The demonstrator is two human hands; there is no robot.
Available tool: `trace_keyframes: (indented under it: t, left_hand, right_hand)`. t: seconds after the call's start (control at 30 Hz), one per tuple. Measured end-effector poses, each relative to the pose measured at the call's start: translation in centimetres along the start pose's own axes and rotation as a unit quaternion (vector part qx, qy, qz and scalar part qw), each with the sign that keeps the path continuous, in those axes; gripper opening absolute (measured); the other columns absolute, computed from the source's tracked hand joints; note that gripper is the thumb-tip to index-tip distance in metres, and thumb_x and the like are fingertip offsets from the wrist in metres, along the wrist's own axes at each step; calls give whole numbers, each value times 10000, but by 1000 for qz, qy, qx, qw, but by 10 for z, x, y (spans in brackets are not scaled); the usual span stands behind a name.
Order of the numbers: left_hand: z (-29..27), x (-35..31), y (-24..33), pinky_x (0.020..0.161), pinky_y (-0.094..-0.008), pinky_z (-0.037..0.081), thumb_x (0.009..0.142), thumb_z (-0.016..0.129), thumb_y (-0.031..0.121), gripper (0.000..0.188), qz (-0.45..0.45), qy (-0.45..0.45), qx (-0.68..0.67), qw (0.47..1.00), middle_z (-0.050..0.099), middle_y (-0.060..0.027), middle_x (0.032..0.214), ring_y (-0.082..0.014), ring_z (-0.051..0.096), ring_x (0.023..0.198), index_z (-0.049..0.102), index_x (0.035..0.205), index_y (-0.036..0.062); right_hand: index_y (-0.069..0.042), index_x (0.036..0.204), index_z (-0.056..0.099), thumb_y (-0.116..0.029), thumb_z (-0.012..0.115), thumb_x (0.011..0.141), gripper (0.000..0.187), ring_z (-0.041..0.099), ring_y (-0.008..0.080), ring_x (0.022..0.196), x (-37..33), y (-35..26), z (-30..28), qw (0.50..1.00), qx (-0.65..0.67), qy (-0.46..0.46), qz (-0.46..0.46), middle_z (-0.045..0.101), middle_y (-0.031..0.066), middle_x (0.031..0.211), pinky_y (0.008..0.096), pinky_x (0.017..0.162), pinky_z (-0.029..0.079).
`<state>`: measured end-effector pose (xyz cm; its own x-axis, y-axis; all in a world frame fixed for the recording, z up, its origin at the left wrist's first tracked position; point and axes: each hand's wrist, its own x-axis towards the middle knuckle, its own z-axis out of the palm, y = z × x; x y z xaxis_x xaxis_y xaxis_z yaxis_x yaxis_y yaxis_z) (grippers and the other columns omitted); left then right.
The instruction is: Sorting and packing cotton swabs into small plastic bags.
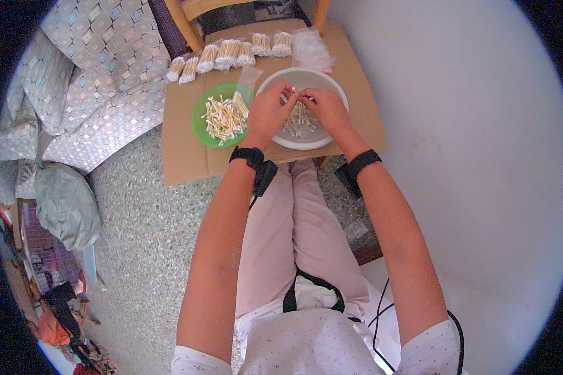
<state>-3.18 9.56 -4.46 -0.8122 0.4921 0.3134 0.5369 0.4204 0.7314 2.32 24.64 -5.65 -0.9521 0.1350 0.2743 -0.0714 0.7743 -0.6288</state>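
My left hand and my right hand come together over a white bowl. The fingers of both are pinched, and small white cotton tips show at the fingertips, so they appear to grip a cotton swab between them; most of it is hidden. Loose cotton swabs lie in the white bowl below. Left of it stands a green basket heaped with cotton swabs. A clear plastic bag sits at the basket's right edge, close to my left hand; I cannot tell whether the hand touches it.
Several bagged bundles of cotton swabs line the far side of the cardboard sheet. At their right end lies a stack of clear bags. A wooden chair frame rises behind; a patterned cushion is at left, a white wall at right.
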Motion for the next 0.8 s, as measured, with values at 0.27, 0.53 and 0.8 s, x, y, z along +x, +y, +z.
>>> trace_keyframes:
  t: [0.27,0.53,0.8]
  left_hand:
    - [2,0,-6,708,-375,508,893,571,325,281,-1,15,26,1000,671,-137,875,-295,655,782,615,999,68]
    - [2,-1,-4,715,-385,504,878,594,296,261,39,3,46,998,674,-143,866,-317,651,796,651,985,65]
    - [4,3,-4,726,-399,482,844,619,240,204,41,21,11,999,652,-152,887,-318,624,829,652,962,76]
  right_hand:
    - [-77,907,624,-259,656,822,203,632,319,762,-2,-3,1,995,62,35,71,658,131,848,408,698,487]
    - [-54,934,635,-225,674,804,219,631,302,805,-4,-1,-2,992,93,74,27,657,118,896,380,722,501]
    - [-46,932,650,-219,646,828,201,628,291,851,1,2,-2,995,61,82,-9,647,119,954,364,706,514]
